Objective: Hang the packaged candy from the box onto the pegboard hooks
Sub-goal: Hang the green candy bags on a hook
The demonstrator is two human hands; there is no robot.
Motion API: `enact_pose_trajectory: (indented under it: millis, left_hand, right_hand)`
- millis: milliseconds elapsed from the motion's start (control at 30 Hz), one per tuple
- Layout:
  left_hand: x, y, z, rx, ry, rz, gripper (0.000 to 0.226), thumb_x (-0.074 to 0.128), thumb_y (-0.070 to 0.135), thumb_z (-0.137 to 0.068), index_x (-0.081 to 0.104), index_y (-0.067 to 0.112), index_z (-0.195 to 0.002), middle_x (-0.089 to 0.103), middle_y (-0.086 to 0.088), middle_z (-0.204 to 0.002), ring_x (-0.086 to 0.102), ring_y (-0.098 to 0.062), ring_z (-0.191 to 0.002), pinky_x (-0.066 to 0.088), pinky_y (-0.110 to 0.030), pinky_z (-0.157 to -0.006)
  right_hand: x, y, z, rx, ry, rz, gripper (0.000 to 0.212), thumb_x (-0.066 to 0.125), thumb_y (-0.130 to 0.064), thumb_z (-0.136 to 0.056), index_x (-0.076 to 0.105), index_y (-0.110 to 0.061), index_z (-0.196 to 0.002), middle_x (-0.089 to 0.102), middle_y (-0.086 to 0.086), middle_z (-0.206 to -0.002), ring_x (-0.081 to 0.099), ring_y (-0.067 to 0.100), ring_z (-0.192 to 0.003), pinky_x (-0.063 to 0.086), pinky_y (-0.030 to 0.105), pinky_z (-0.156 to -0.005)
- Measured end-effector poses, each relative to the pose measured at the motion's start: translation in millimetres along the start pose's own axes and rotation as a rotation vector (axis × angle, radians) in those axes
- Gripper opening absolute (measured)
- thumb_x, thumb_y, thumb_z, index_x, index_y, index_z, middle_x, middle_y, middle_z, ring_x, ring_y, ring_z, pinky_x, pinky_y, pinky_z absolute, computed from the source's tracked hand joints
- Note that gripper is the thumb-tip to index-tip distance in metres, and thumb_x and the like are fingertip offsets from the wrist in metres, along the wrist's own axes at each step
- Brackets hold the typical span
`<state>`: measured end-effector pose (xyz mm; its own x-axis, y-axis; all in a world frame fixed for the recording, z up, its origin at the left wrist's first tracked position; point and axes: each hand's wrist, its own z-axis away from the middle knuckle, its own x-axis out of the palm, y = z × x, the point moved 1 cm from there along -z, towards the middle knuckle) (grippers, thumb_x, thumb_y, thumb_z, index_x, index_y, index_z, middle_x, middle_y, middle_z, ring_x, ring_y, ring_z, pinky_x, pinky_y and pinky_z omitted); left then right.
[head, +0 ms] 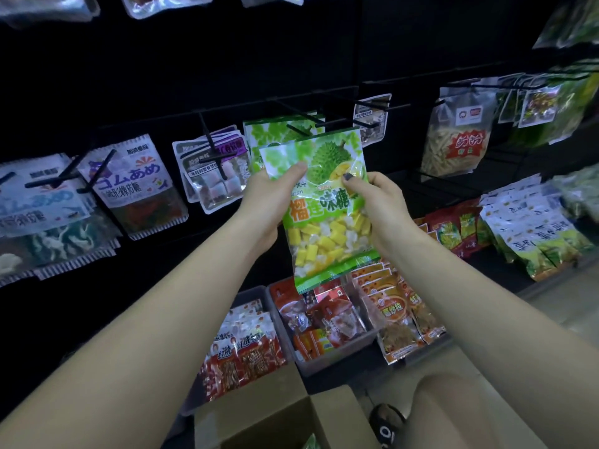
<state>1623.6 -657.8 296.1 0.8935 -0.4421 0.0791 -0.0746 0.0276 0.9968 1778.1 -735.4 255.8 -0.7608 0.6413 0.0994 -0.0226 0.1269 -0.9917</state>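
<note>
A green durian candy bag [327, 202] is held upright in front of the black pegboard [227, 59], gripped on its left edge by the left hand [269, 196] and pinched on its right edge by the right hand [372, 202], its top edge raised to a black hook [337, 123] on which a matching green bag [269, 131] is already hung. An open cardboard box [275, 416] is seen low in the frame, and bins of red snack packets [324, 319] are observed beneath the held bag.
</note>
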Motion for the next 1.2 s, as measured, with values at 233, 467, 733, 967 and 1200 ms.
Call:
enact_pose_trajectory:
  millis: [233, 467, 733, 967, 1200]
  left_hand:
    - [11.9, 0.3, -16.5, -0.01, 0.04, -0.02, 0.101, 0.069, 0.05, -0.096, 0.007, 0.009, -0.165, 0.023, -0.008, -0.171, 0.034, -0.026, -0.152, 0.03, -0.048, -0.124]
    - [14.2, 1.7, -28.7, -0.005, 0.046, -0.041, 0.105, 0.075, 0.061, -0.082, 0.024, 0.016, -0.162, 0.04, -0.009, -0.163, 0.046, -0.03, -0.145, 0.038, -0.056, -0.118]
    - [11.1, -5.0, -44.1, -0.023, 0.114, -0.065, 0.093, 0.071, 0.051, -0.094, 0.021, 0.012, -0.162, 0.042, -0.009, -0.161, 0.05, -0.029, -0.14, 0.042, -0.053, -0.116]
    - [-9.1, -13.6, -71.4, -0.019, 0.161, -0.281, 0.068, 0.064, 0.06, -0.095, 0.054, 0.007, -0.137, 0.059, -0.011, -0.138, 0.058, -0.03, -0.126, 0.05, -0.049, -0.103]
    - [-15.4, -16.8, -102.1, 0.024, 0.278, -0.529, 0.057, 0.05, 0.049, -0.106, 0.056, 0.0, -0.135, 0.061, -0.019, -0.135, 0.058, -0.035, -0.123, 0.047, -0.041, -0.097]
  right_hand:
    - [-2.9, -1.3, -13.8, 0.009, 0.024, -0.024, 0.023, 0.073, -0.029, -0.093, 0.055, -0.02, -0.081, 0.063, 0.002, -0.102, 0.056, 0.018, -0.096, 0.042, 0.032, -0.081]
    - [-2.6, -4.1, -25.1, 0.047, 0.046, -0.084, 0.028, 0.077, -0.041, -0.081, 0.062, -0.019, -0.089, 0.064, 0.001, -0.097, 0.055, 0.025, -0.093, 0.046, 0.043, -0.088]
    - [0.7, 0.7, -40.4, 0.06, 0.035, -0.03, 0.02, 0.071, -0.033, -0.095, 0.061, -0.015, -0.093, 0.059, -0.004, -0.093, 0.049, 0.015, -0.082, 0.041, 0.033, -0.075]
    - [23.3, 19.5, -80.1, 0.114, -0.042, -0.056, 0.039, 0.074, -0.037, -0.092, 0.044, -0.024, -0.07, 0.053, -0.001, -0.094, 0.041, 0.021, -0.078, 0.032, 0.032, -0.069]
    - [54.2, 30.1, -128.6, 0.094, -0.042, -0.037, 0.032, 0.076, -0.043, -0.085, 0.053, -0.021, -0.084, 0.051, 0.005, -0.095, 0.043, 0.024, -0.085, 0.036, 0.038, -0.079]
